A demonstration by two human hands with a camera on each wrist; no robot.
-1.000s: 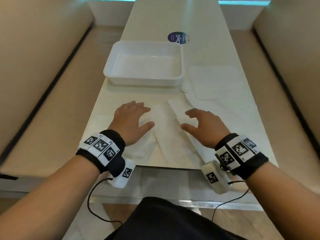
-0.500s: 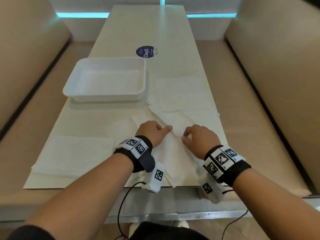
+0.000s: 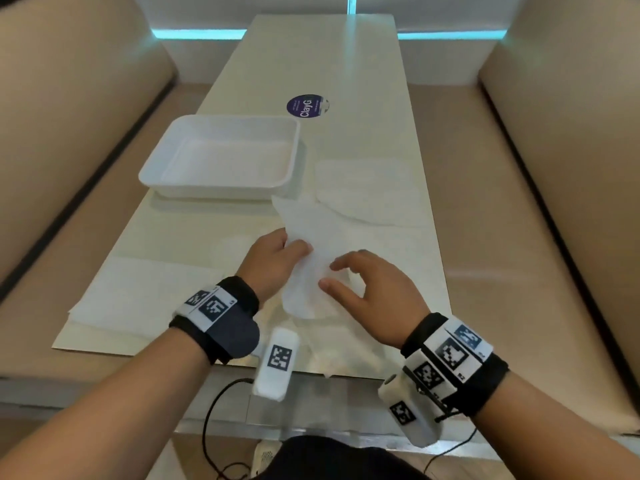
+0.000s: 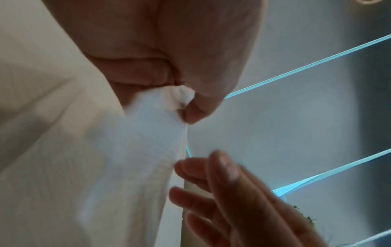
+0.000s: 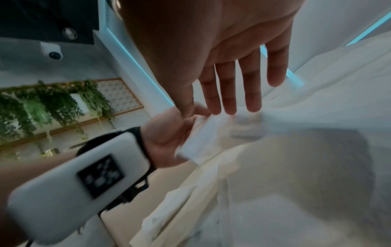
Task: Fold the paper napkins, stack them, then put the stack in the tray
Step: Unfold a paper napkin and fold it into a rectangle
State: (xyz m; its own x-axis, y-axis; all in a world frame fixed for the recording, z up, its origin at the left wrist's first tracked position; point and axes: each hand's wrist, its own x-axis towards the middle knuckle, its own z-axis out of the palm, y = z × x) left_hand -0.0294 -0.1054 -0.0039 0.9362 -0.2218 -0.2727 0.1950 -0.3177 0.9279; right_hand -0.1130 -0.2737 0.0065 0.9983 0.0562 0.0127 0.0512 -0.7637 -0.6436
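My left hand [image 3: 277, 261] pinches a white paper napkin [image 3: 311, 258] between thumb and fingers and holds it raised above the table's near edge; the pinch shows in the left wrist view [image 4: 182, 103]. The right hand [image 3: 360, 285] hovers just right of the napkin with its fingers spread and fairly straight [image 5: 228, 86], holding nothing. A folded napkin stack [image 3: 138, 292] lies at the near left. More loose napkins [image 3: 367, 192] lie at the right, past my hands. The white tray [image 3: 221, 188] stands at the far left with nothing in it.
A long cream table [image 3: 329, 64] runs away from me between two beige benches [image 3: 540, 237]. A round dark sticker [image 3: 306, 105] sits beyond the tray. More loose paper lies under my hands at the table's near edge [image 3: 332, 355].
My left hand has lifted a napkin off the pile. The right hand has let go and opened beside it. My head view has shifted, so the stack at the near left shows.
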